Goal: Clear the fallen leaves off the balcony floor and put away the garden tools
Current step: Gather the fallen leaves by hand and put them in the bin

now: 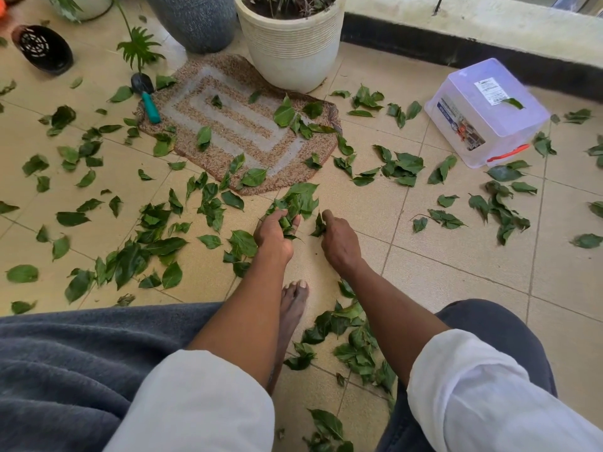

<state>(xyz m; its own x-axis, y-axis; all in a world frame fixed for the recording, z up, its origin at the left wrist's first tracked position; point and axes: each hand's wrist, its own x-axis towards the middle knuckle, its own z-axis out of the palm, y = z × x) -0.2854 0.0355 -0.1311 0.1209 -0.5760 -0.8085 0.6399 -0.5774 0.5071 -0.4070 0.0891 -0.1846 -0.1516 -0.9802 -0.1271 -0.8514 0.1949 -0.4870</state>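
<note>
Green fallen leaves (404, 166) lie scattered over the beige tiled balcony floor and on a brown woven mat (228, 125). My left hand (272, 234) is closed around a bunch of leaves (298, 200) just in front of the mat. Beside it, my right hand (339, 239) pinches a single leaf (319, 226) between thumb and fingers. A small trowel (146, 96) with a black scoop and teal handle lies on the mat's left corner.
A clear plastic box (486, 112) lies upside down at the right by the low wall. A ribbed white pot (292, 40), a grey pot (192, 21) and an empty black pot (42, 48) stand at the back. My bare foot (292, 308) rests between my arms.
</note>
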